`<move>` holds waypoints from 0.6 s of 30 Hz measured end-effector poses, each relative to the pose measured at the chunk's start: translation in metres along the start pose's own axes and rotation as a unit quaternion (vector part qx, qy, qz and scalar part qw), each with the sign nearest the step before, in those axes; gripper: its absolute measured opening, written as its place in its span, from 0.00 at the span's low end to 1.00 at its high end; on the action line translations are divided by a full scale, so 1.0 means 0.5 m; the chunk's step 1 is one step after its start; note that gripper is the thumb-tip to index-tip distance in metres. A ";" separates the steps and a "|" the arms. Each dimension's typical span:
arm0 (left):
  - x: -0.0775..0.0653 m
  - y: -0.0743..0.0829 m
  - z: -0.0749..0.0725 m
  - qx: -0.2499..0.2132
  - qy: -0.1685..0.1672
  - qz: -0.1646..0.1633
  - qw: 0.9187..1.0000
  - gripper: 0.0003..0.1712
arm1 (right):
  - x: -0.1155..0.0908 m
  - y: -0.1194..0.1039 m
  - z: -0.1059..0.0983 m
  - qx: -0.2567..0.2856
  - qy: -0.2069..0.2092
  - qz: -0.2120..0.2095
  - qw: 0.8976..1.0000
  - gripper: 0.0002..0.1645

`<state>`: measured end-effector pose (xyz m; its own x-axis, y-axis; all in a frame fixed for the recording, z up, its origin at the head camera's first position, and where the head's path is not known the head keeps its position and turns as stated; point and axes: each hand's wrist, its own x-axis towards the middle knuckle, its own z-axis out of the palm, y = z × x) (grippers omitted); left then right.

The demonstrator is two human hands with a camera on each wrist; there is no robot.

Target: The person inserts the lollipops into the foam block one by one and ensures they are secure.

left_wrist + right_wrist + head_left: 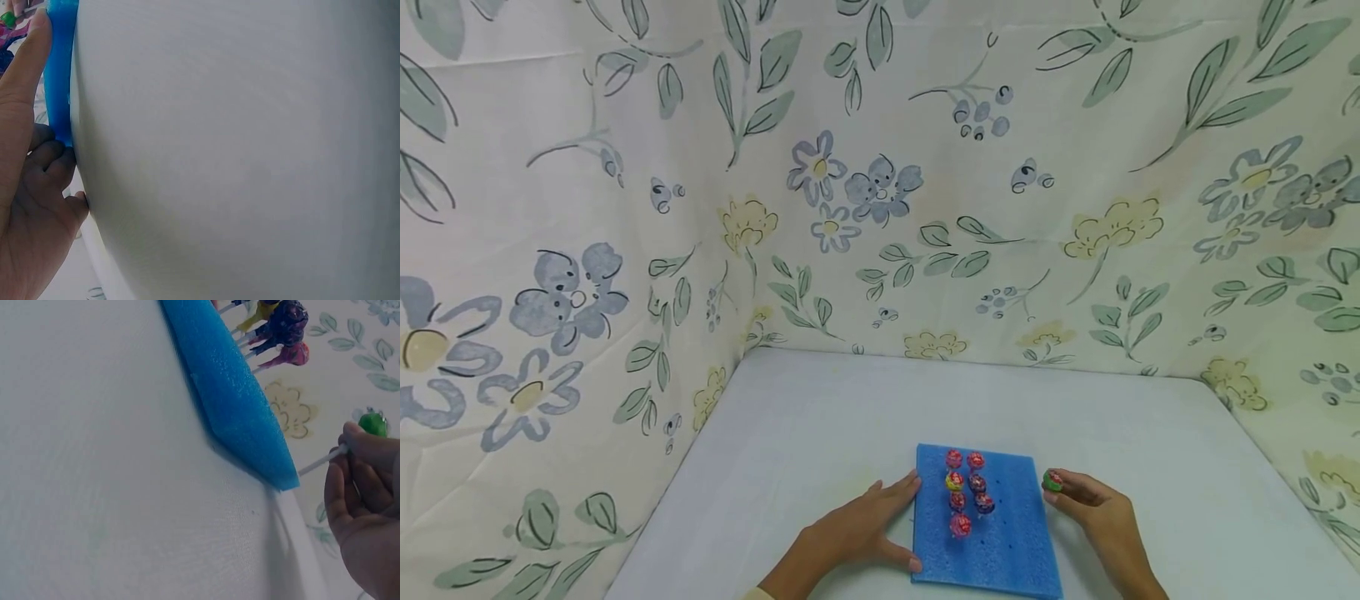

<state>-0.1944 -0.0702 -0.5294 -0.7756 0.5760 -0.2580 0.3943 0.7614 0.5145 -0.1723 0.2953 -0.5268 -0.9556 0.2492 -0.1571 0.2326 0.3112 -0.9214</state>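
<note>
A blue foam board (1026,533) lies flat, and several wrapped lollipops (960,525) stand in it on white sticks in two rows. My left hand (857,527) rests at the board's left edge, fingers extended and thumb spread towards its near corner. To the right of the board, my right hand (1101,508) pinches a lollipop with a green and red wrapper (1052,481) between thumb and fingers. In the right wrist view the white stick (322,462) of that lollipop points down towards the table, its lower end overlapping the board's corner.
Small dark holes (1009,546) dot the board on its right and near parts. The white table (820,433) extends around the board. Behind and at the sides hangs a flower-patterned cloth (925,292).
</note>
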 end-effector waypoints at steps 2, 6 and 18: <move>0.000 -0.001 0.000 0.002 0.001 0.000 1.000 0.65 | -0.004 -0.003 0.004 0.008 -0.004 0.001 1.000 0.33; -0.001 -0.001 -0.002 -0.003 0.001 -0.003 1.000 0.65 | -0.014 -0.006 0.013 0.022 -0.005 0.003 1.000 0.26; 0.002 -0.001 0.000 0.005 -0.002 -0.001 1.000 0.65 | -0.048 -0.007 0.045 0.059 -0.043 -0.062 0.995 0.16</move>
<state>-0.1954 -0.0701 -0.5299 -0.7749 0.5753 -0.2620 0.3973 0.7656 0.5060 -0.1545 0.2675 -0.5277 -0.9889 0.1338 -0.0651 0.0942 0.2243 -0.9700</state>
